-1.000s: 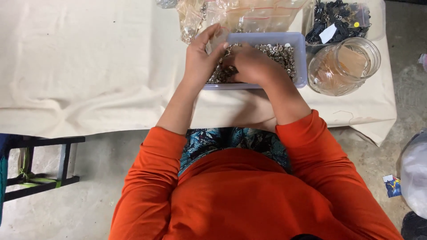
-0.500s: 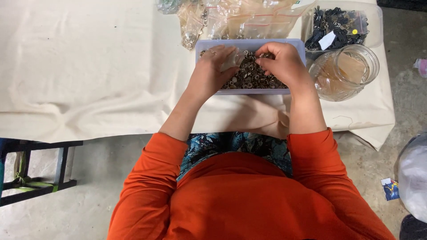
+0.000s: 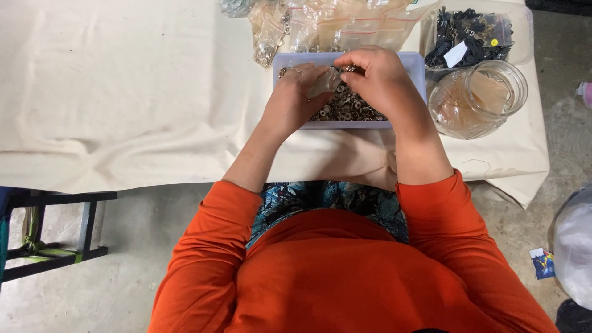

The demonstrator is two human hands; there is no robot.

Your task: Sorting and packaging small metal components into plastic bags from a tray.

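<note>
My left hand (image 3: 293,98) and my right hand (image 3: 377,77) meet over a pale blue tray (image 3: 407,61) full of small metal rings and fasteners (image 3: 348,110). Between them I hold a small clear plastic bag (image 3: 325,81); my left fingers pinch its lower edge. My right fingertips grip a few metal pieces at the bag's top. Both forearms stretch out from orange sleeves.
The tray stands on a table under a cream cloth (image 3: 123,80). A clear glass jar (image 3: 478,98) stands right of the tray, a clear box of black parts (image 3: 472,31) behind it. Several clear plastic bags (image 3: 320,21) lie beyond the tray. A dark stool frame (image 3: 55,228) stands lower left.
Both hands have lifted slightly off the pile and come together around the small bag. The view has shifted, so the tray sits lower in the picture.
</note>
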